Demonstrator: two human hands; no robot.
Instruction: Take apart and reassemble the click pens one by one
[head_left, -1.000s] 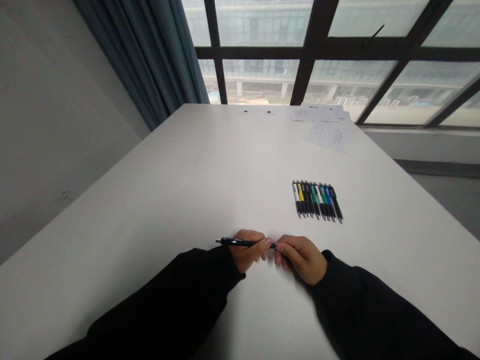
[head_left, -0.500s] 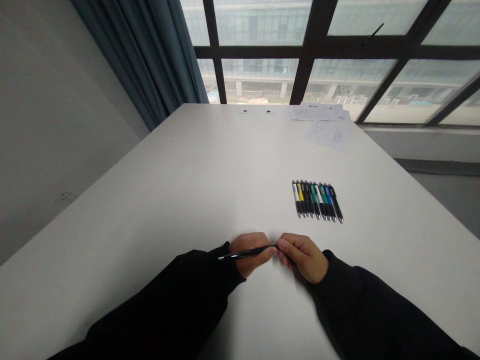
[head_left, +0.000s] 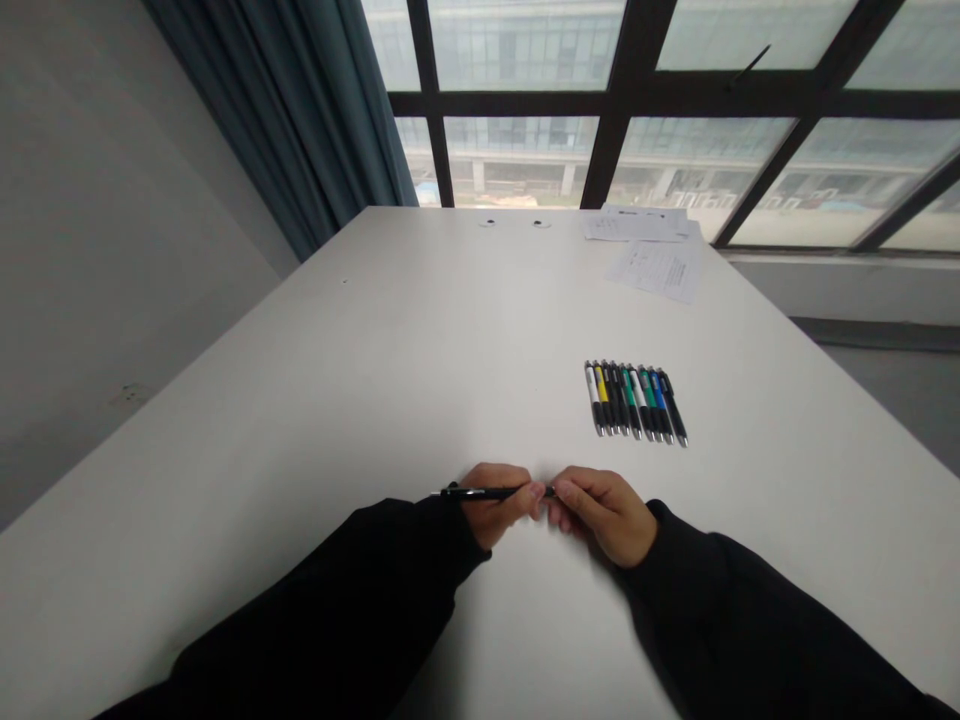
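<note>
A black pen [head_left: 487,493] lies almost level between my two hands, low over the near part of the table. My left hand [head_left: 499,505] is closed around it, thumb pressed near its right part, while its silver-coloured end points left over my sleeve. At the pen's right end, my right hand [head_left: 606,512] pinches the tip with thumb and fingers; that tip is mostly hidden. Beyond my right hand, a row of pens [head_left: 634,402] with white, yellow, black, green and blue barrels lies side by side on the table.
The white table [head_left: 420,330] reaches to a dark-framed window [head_left: 611,100]. Sheets of paper [head_left: 652,268] lie at its far right corner. Two cable holes [head_left: 537,223] sit near the far edge. A blue curtain [head_left: 300,120] hangs at the back left.
The black pen has turned slightly, its left end rising to nearly level. My left thumb has shifted a little up and left along it. My right hand has hardly moved.
</note>
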